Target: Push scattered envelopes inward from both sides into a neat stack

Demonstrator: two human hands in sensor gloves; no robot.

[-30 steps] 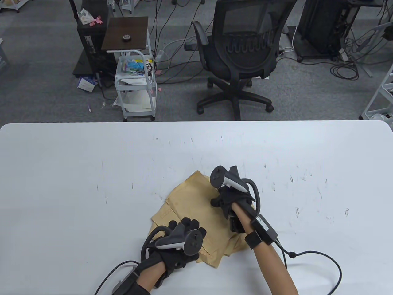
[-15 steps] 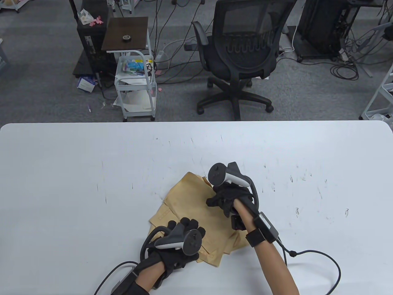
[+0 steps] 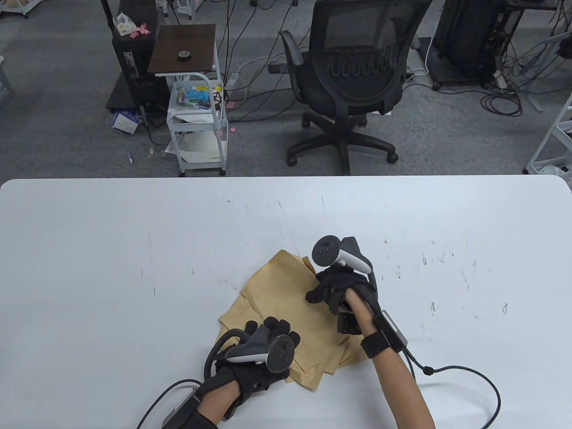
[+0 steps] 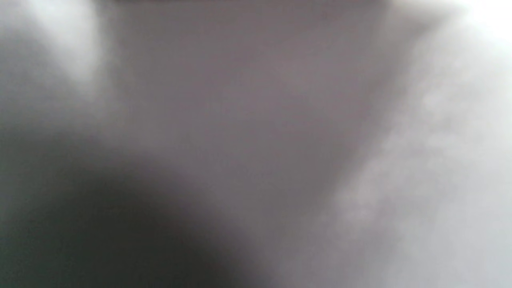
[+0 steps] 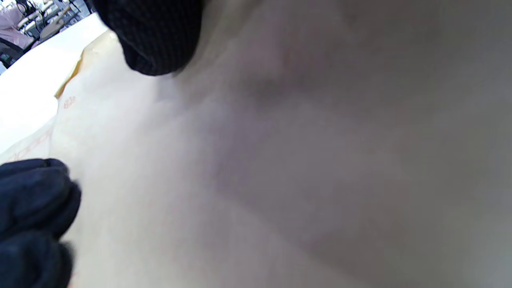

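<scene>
A loose pile of tan envelopes (image 3: 277, 299) lies fanned out at the near middle of the white table (image 3: 111, 250). My left hand (image 3: 271, 330) rests on the pile's near left part with its fingers spread flat. My right hand (image 3: 320, 292) presses on the pile's right side with its fingers bent down. In the right wrist view the envelope paper (image 5: 280, 168) fills the frame, with gloved fingertips (image 5: 160, 36) touching it. The left wrist view is a grey blur and shows nothing I can name.
Black cables (image 3: 469, 380) trail from both wrists over the near table edge. Beyond the far edge stand an office chair (image 3: 353, 85) and a small white cart (image 3: 196, 125) on the floor.
My right hand slid the upper envelopes a little to the left, then came back slightly right. The pile's far corner shifted with it. My left hand stayed where it was.
</scene>
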